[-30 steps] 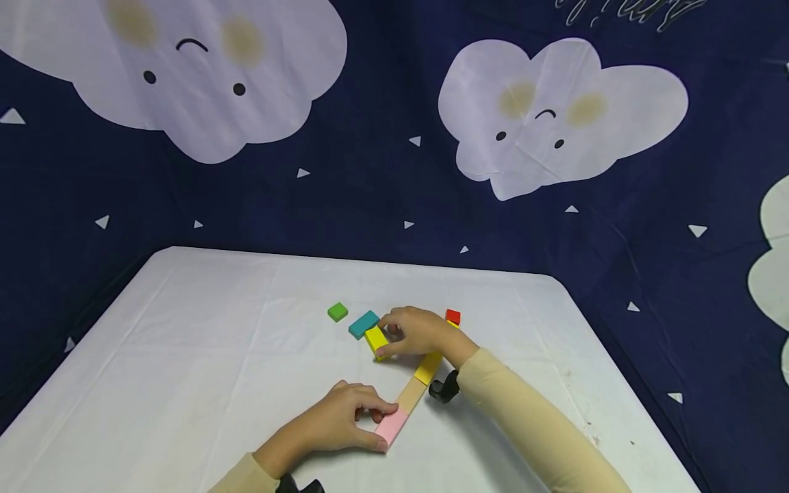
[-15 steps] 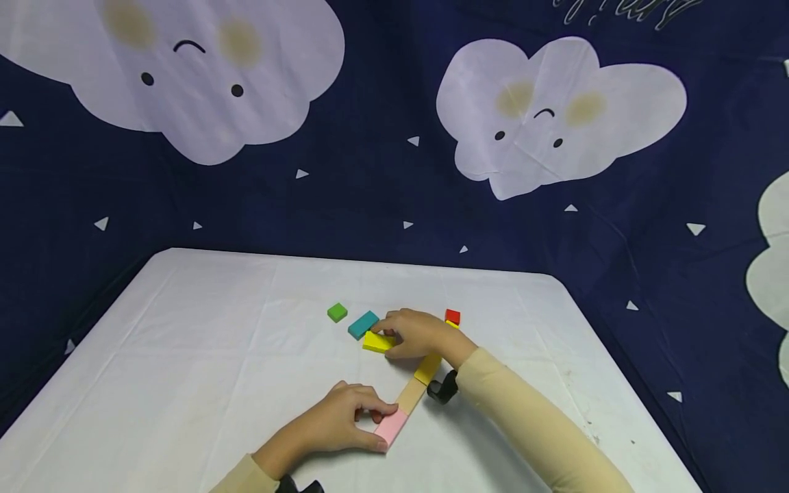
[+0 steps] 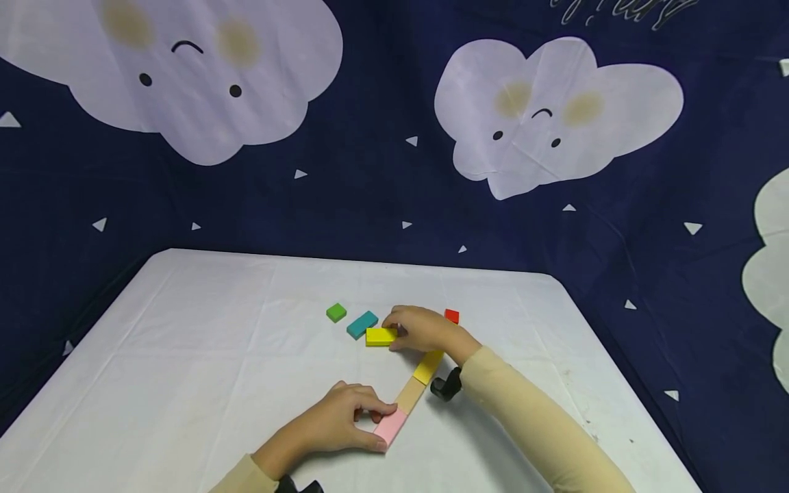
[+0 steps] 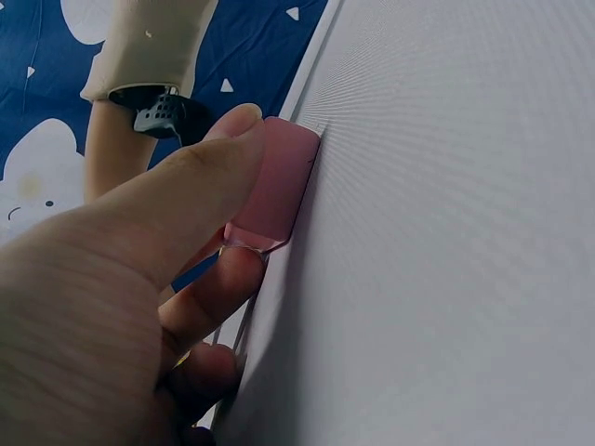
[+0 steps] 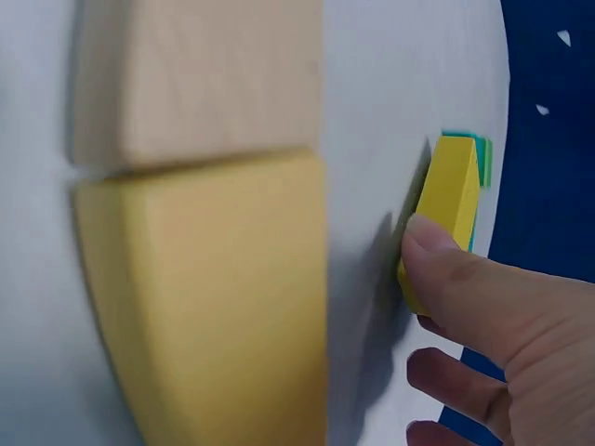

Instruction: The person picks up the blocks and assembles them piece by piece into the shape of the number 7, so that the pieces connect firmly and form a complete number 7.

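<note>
My left hand (image 3: 335, 419) pinches a pink block (image 3: 391, 428) at the near end of a slanting row on the white table. In the left wrist view, thumb and index finger meet the pink block's (image 4: 277, 181) sides. Beyond it in the row lie a plain wooden block (image 3: 410, 395) and a yellow block (image 3: 429, 367); the hand and wrist above hide the row's farther part. My right hand (image 3: 427, 330) holds another yellow block (image 3: 379, 337) by its right end, left of the row. The right wrist view shows the thumb on this held yellow block (image 5: 451, 177).
A teal block (image 3: 362, 324) lies just behind and left of the held yellow one, and a green block (image 3: 336, 313) farther left. Past the right hand, a red block (image 3: 452, 315) shows at the row's far end. A dark cloud-print curtain (image 3: 370, 205) hangs behind the table (image 3: 185, 329).
The yellow block in my right hand has turned from a slant to lying nearly crosswise and shifted slightly. My left hand stays on the pink block.
</note>
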### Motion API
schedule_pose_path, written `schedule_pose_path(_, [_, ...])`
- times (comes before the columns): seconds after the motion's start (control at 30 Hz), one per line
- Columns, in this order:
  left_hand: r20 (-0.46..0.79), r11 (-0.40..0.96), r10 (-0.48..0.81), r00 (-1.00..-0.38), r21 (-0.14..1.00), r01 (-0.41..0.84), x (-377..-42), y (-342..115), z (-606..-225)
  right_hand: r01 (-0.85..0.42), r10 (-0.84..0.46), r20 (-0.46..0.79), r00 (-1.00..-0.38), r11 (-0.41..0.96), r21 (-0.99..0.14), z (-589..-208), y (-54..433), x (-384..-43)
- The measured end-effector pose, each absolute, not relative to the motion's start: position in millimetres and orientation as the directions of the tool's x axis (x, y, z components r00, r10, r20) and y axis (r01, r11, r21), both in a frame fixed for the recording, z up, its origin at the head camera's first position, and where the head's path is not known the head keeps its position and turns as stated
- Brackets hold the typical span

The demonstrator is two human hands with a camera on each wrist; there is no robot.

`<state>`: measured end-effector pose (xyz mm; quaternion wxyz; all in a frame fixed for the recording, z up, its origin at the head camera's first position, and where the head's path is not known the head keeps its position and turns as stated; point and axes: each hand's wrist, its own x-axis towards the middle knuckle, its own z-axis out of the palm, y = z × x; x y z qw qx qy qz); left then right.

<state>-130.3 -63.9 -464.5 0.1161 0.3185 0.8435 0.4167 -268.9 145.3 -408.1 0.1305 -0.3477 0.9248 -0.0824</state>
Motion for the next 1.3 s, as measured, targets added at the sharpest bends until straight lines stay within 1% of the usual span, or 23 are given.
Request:
schedule_pose_path(0.07, [0.069,0.447,0.634,-0.77,0.78,0.438,-130,-64,-465,-0.602,-0.651,-0.17,-0.74,0.753,-0.266,-407,149,-274])
schedule_pose_path(0.23, [0.065,0.445,0.633,-0.771,0.784,0.431,-130,-64,-466,-0.548,-0.596,-0.153,-0.788,0.793,-0.266,-405,164,-289])
schedule_pose_path(0.4, [0.081,0.446,0.633,-0.77,0.775,0.448,-131,-63,-468,-0.482,-0.521,-0.137,-0.843,0.843,-0.24,-406,181,-302])
schedule_pose_path(0.53, [0.092,0.44,0.637,-0.766,0.772,0.458,-131,-63,-468,-0.441,-0.473,-0.151,-0.868,0.874,-0.206,-407,193,-309])
schedule_pose_path(0.9, [0.076,0.444,0.639,-0.765,0.776,0.448,-131,-63,-466,-0.344,-0.375,-0.208,-0.903,0.923,-0.172,-408,212,-316])
schedule_pose_path(1.3, [0.068,0.451,0.636,-0.769,0.776,0.442,-131,-64,-466,-0.288,-0.334,-0.262,-0.905,0.937,-0.199,-406,219,-321])
